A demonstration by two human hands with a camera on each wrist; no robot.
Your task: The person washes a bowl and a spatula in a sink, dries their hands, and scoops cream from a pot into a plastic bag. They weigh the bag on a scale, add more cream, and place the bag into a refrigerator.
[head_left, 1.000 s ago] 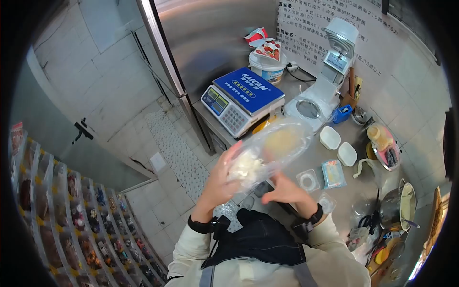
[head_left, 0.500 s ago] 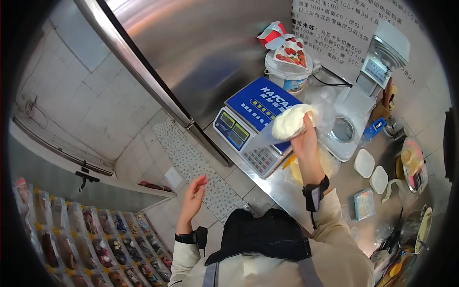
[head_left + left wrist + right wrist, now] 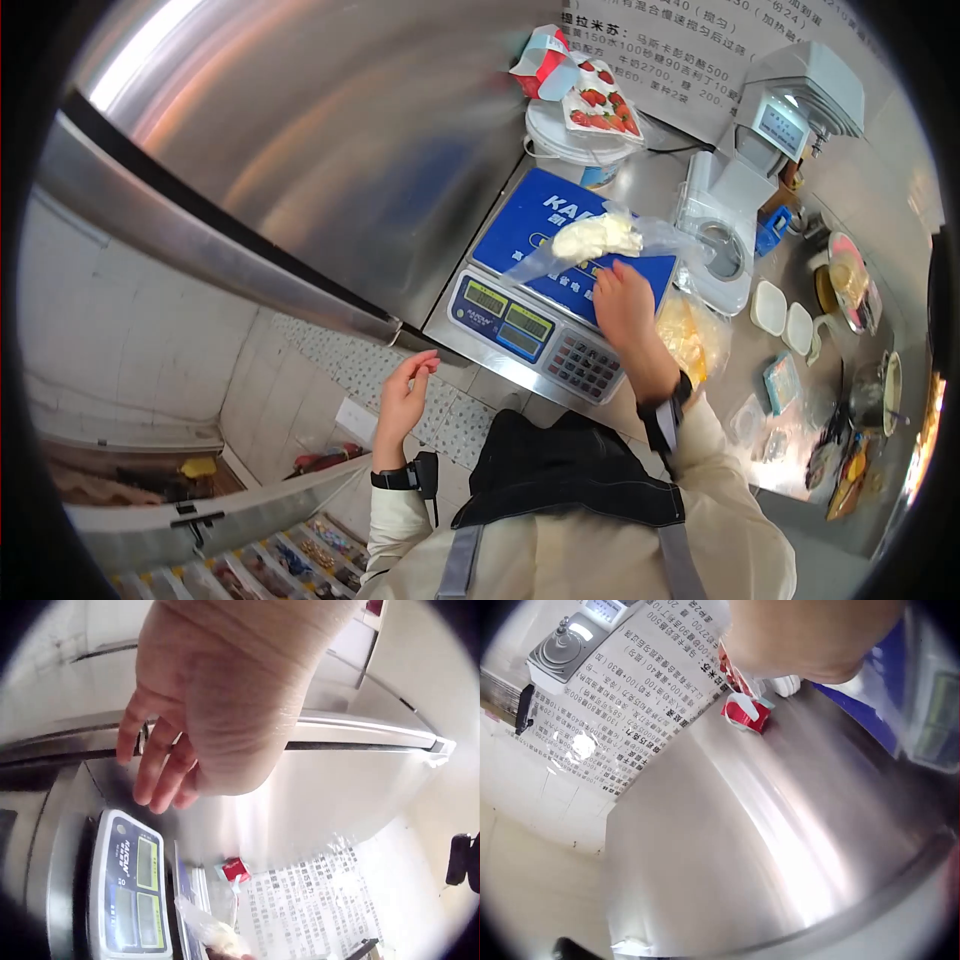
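Observation:
A clear piping bag with white cream [image 3: 592,238] lies across the blue top of the digital scale [image 3: 520,335]. My right hand [image 3: 628,305] is just in front of the bag, its fingers loosely bent at the bag's near edge. In the right wrist view only part of my right hand [image 3: 814,637] shows, blurred at the top. My left hand [image 3: 402,395] hangs in the air left of the scale, holding nothing. From the left wrist, the left hand [image 3: 217,705] has its fingers relaxed, and the cream [image 3: 225,937] appears at the bottom edge.
A clear bag with yellow contents [image 3: 690,335] sits right of the scale. Behind are a lidded white bucket [image 3: 560,140] and a grey-white appliance [image 3: 715,225]. Two white containers [image 3: 768,307] stand farther right. A large steel surface [image 3: 330,190] rises at the left.
My hands held the clear bags together, then parted. My right hand carried the cream-filled bag over the scale, where it now lies. The left hand stays off to the left, and the view has turned.

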